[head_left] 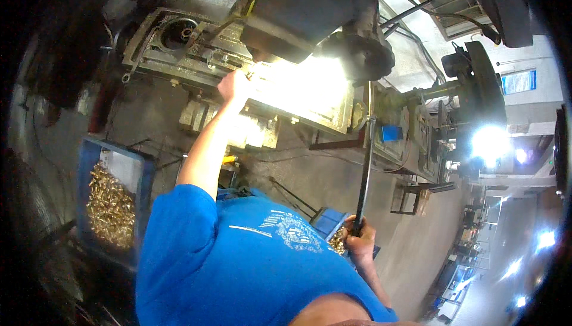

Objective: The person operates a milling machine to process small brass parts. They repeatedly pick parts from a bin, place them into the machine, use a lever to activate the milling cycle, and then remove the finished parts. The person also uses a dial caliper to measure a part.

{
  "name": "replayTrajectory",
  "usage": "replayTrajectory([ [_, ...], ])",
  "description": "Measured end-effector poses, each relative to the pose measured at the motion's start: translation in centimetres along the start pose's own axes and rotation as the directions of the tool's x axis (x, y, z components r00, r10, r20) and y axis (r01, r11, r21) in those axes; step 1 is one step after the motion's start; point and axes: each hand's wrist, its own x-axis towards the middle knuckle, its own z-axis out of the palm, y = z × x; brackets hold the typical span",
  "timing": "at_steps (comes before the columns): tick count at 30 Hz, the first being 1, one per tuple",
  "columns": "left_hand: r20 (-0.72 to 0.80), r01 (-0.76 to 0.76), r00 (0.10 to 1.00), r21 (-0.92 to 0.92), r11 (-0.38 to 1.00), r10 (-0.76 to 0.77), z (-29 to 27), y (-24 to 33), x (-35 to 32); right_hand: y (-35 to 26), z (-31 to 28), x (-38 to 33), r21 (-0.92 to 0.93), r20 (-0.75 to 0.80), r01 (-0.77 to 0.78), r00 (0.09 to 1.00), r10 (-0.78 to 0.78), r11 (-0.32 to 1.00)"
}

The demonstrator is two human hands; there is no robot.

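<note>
My left arm reaches up to the machine table (202,64), and my left hand (234,88) is closed at the edge of the brightly lit work area. Its fingertips are lost in the glare, so what they hold cannot be made out. Above it hangs the dark machine head (298,13). Low on the right, my right hand (361,241) is wrapped around the lower end of a long black lever (367,171), which runs up to the machine. Beside that hand, a small blue bin (326,222) holds small brass-coloured parts (338,241).
On the left stands a larger blue bin (145,174) with a heap of brass-coloured parts (110,210). A round opening (176,33) lies at the table's far left. More machinery (411,129) stands to the right, beside a floor walkway (411,231). Bright lamps glare on the right.
</note>
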Motion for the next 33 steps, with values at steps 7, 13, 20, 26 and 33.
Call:
replayTrajectory([
  [7, 0.021, 0.03, 0.999, 0.032, 0.999, -0.03, 0.5, 0.2, -0.2, 6.3, 2.9, 4.4, 0.342, 0.025, 0.13, 0.989, -0.148, 0.931],
  [13, -0.027, -0.002, 1.0, 0.071, 0.998, 0.004, 1.0, 0.8, -0.3, 8.4, 3.9, 5.5, 0.353, -0.008, 0.107, 0.994, -0.112, 0.929],
  [20, -0.006, 0.004, 1.0, 0.057, 0.998, -0.004, 0.7, 0.3, 0.2, 10.2, 6.1, 8.0, -0.277, -0.224, 0.521, 0.782, -0.581, 0.808],
  [26, 0.051, -0.008, 0.999, 0.169, 0.986, 0.0, 2.4, -0.9, 2.0, 7.3, 5.1, 6.8, 0.193, -0.016, 0.241, 0.97, -0.243, 0.951],
  [33, 0.138, 0.028, 0.989, 0.18, 0.983, -0.054, 1.5, 0.9, 1.3, 7.6, 5.0, 7.4, 0.197, 0.014, 0.246, 0.967, -0.253, 0.949],
])
